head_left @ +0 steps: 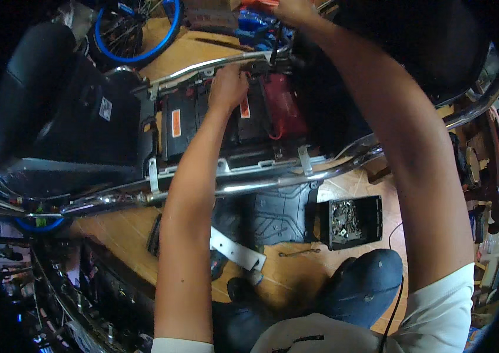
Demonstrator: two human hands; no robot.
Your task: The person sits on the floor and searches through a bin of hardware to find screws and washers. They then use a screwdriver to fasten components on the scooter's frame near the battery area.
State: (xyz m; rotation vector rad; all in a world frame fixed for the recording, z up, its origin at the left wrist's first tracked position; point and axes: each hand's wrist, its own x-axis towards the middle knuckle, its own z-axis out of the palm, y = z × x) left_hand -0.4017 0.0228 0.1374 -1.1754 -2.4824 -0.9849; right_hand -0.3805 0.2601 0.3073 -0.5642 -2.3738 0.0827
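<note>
Black batteries [191, 126] with orange-and-white labels sit side by side in the metal frame of a vehicle, with a dark red block [285, 106] to their right. My left hand [230, 88] reaches over them to the far side, close to the chrome rail. Its fingers curl downward, and whatever they grip is hidden beneath them. Stretched to the far top edge, my right hand [296, 10] is partly cut off by the picture. An orange-red object [259, 3] lies right at its fingers, above a blue item [258, 29]; whether it is held is unclear.
A chrome side tube [249, 187] runs between me and the batteries. On the floor are a black bin [370, 220] of small metal parts, a wrench [299, 253], and a black plastic panel [282, 215]. A blue-rimmed wheel [138, 59] stands at far left; a black seat [85, 117] is left.
</note>
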